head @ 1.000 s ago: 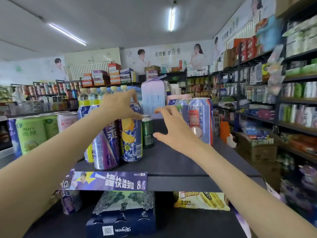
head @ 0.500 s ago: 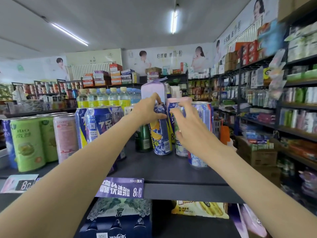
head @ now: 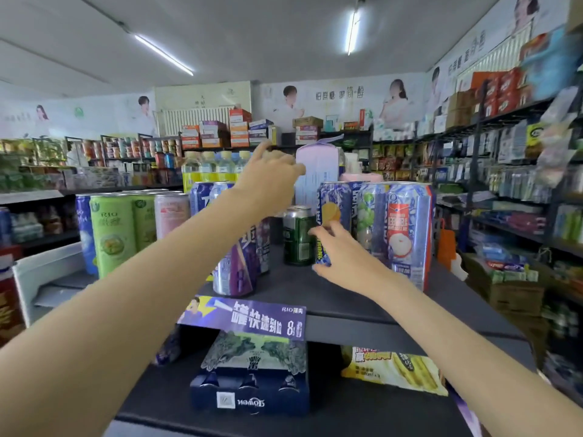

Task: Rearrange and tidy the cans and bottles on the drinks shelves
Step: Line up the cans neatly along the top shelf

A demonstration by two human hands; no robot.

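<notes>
On the dark shelf top [head: 353,299] a row of tall blue cans stands at the right. My right hand [head: 342,258] grips the lower part of the blue lemon can [head: 332,205] at the left end of that row. A white grape can [head: 367,212] and a lychee can [head: 408,234] stand beside it. A short green can [head: 298,238] stands just left of the lemon can. My left hand [head: 271,175] hovers above the green can with loosely curled fingers, holding nothing, its thumb close to a lilac carton [head: 317,178]. Purple-blue cans [head: 235,272] stand under my left forearm.
Green cans [head: 112,234] and a pink can [head: 170,212] stand at the left, with yellow-labelled bottles [head: 214,168] behind. A purple price tag [head: 243,316] hangs on the shelf edge. Below lie a dark blue multipack [head: 249,387] and a yellow pack [head: 391,367]. Stocked aisle racks run along the right.
My left hand let go of the lemon can's top and rose towards the lilac carton. My right hand dropped from the can tops to the lemon can's lower part, now standing in the right row.
</notes>
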